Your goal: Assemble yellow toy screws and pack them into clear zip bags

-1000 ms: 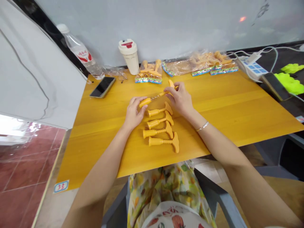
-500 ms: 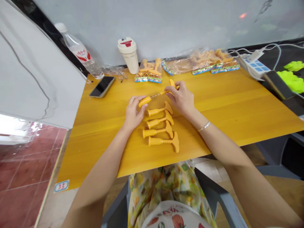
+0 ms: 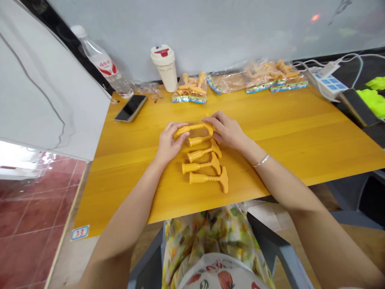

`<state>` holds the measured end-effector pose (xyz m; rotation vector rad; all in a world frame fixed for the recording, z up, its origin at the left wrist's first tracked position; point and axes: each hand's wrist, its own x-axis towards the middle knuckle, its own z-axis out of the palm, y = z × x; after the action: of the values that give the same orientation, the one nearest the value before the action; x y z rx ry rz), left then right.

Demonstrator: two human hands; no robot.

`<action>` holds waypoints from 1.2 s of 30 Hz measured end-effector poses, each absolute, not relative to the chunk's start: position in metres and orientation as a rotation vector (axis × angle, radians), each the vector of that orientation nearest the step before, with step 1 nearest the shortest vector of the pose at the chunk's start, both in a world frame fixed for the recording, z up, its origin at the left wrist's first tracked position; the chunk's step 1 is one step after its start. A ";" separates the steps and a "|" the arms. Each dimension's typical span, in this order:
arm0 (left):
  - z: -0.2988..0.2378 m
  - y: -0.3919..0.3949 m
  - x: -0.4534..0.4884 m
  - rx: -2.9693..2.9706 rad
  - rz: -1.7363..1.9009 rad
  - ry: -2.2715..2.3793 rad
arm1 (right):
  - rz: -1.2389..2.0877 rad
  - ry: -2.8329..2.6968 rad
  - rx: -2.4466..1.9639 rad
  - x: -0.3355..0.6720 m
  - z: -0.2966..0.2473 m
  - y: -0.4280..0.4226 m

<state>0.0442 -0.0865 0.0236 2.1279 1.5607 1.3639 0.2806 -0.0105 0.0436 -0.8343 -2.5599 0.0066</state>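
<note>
A ribbed yellow plastic T-piece (image 3: 194, 128) is held above the worktop (image 3: 285, 136), lying roughly level across the person's front. The left hand (image 3: 168, 143) is curled around its ribbed grip, fingers closed over the top. The right hand (image 3: 225, 130) is partly closed, its fingertips on the flared end.

Directly below the held part, a column of four similar yellow T-pieces (image 3: 204, 164) lies flat on the worktop, grips to the left and flared ends to the right. The right hand overlaps the uppermost piece.

Farther out along the wall edge are clear plastic bags of unassembled pieces (image 3: 189, 94), a white lidded cup (image 3: 165, 68), a smartphone (image 3: 130, 108) and a plastic water bottle (image 3: 102, 66). A bracelet (image 3: 261, 161) encircles the right wrist.
</note>
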 end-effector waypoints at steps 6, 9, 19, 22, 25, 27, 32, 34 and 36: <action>0.028 -0.089 0.046 2.205 1.262 1.511 | 0.113 -2.472 -0.864 0.280 0.042 -0.011; 0.031 -0.092 0.047 2.232 1.295 1.538 | 0.380 -2.362 -0.926 0.273 0.044 -0.020; 0.034 -0.095 0.048 2.330 1.299 1.644 | 1.484 -1.976 -1.034 0.261 0.055 -0.035; 0.034 -0.093 0.045 2.217 1.308 1.645 | 1.223 -2.129 -1.038 0.264 0.053 -0.032; 0.033 -0.090 0.042 2.085 1.395 1.664 | 0.760 -2.220 -1.019 0.269 0.053 -0.030; 0.032 -0.089 0.041 2.042 1.414 1.672 | 0.516 -2.320 -0.964 0.271 0.055 -0.029; 0.032 -0.092 0.045 2.098 1.357 1.645 | 0.308 -2.413 -0.975 0.269 0.054 -0.033; 0.033 -0.094 0.048 2.172 1.338 1.630 | 0.529 -2.293 -1.023 0.265 0.053 -0.036; 0.034 -0.096 0.050 2.246 1.328 1.620 | 0.874 -2.151 -1.056 0.261 0.053 -0.038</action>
<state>0.0505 -0.0965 0.0343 2.2458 1.6204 1.3276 0.2611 -0.0380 0.0534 -1.0556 -2.1511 0.8741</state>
